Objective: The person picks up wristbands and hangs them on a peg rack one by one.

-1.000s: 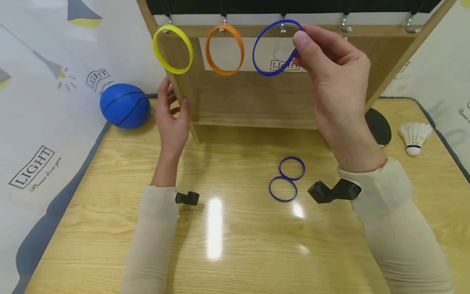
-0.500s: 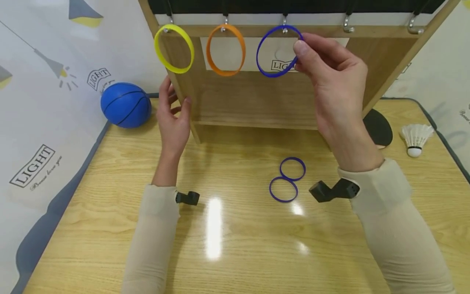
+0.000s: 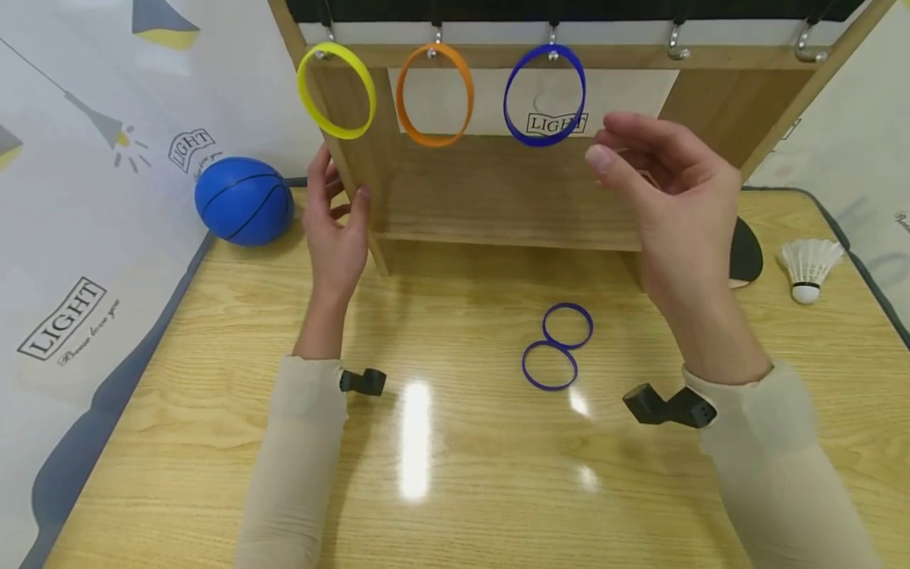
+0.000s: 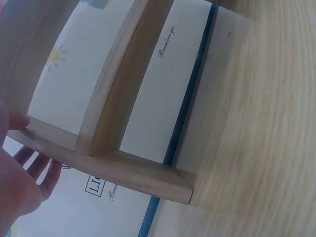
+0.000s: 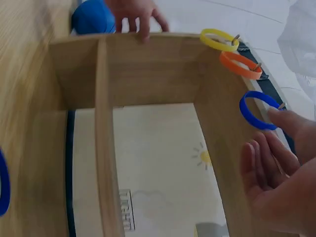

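My left hand [image 3: 337,237] grips the left side panel of a wooden rack [image 3: 498,197]; in the left wrist view the thumb and fingers lie on opposite sides of that panel [image 4: 131,173]. From the rack's metal hooks hang a yellow silicone wristband [image 3: 348,135], an orange one [image 3: 435,142] and a blue one [image 3: 542,143]. Just right of the blue band is my right hand [image 3: 686,213], holding nothing, its fingers loosely bent and thumb apart from them. In the right wrist view its thumb overlaps the edge of the blue band [image 5: 251,117].
Two dark blue wristbands lie on the table, the farther one [image 3: 568,305] meeting the nearer one [image 3: 550,388]. Two bare hooks are at right, one [image 3: 678,53] beside the other [image 3: 810,55]. A blue ball [image 3: 244,201], black paddle [image 3: 746,253] and shuttlecock [image 3: 809,265] surround the rack.
The right hand has let go of the blue wristband, which now hangs from the third hook, and has moved down and to the right. The left hand has stayed on the panel.
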A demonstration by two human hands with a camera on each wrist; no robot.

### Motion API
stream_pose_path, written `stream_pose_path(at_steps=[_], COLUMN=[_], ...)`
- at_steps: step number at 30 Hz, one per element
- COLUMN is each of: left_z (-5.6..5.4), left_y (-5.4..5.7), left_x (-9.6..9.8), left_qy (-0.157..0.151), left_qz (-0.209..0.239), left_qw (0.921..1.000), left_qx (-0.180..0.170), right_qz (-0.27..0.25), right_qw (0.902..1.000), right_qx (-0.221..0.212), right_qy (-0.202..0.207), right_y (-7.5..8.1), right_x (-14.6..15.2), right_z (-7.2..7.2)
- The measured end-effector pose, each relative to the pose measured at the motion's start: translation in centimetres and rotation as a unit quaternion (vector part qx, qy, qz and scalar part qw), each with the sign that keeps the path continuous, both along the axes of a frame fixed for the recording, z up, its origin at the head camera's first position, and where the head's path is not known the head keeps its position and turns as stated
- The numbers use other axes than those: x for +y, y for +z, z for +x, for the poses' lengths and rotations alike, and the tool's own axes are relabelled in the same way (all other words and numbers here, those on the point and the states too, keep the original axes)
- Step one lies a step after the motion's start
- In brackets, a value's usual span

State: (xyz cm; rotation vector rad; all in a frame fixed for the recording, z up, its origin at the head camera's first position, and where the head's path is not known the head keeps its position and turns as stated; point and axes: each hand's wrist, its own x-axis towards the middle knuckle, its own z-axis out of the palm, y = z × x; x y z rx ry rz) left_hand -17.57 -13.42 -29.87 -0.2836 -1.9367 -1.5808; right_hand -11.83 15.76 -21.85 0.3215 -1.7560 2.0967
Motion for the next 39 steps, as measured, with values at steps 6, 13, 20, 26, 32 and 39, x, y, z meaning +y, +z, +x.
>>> stream_pose_path(at_steps=[6,13,20,26,32,39], left_z=[0.0,-0.1,-0.1,-0.1,-0.1,-0.1], left_y=[-0.1,-0.2,-0.1,-0.1,0.0,-0.1], left_x=[-0.1,-0.1,-0.2,0.0,-0.1,0.0], left_qy=[-0.007,-0.009,0.001,0.0,0.001,0.004], left_qz=[0.001,0.002,0.003,-0.002,-0.004,-0.003], left_qw=[1.0,1.0,1.0,1.0,1.0,1.0], left_qx=[0.001,-0.001,-0.005,-0.004,-0.003,-0.001], right_qz=[0.299,0.386,0.473,0.529,0.574,0.607], right_qw=[0.9541,0.9206,0.8763,0.8343,0.7897,0.7685], right_qx=[-0.018,-0.043,-0.04,-0.07,-0.114,-0.096], right_qy=[-0.006,0.036,0.08,0.14,0.183,0.178], right_y=[-3.4,-7.0,-9.0,-10.5,-12.1,-13.0], right_x=[2.9,5.9,6.3,6.8,6.8,6.5], right_z=[1.7,1.5,0.9,0.3,-0.1,-0.1])
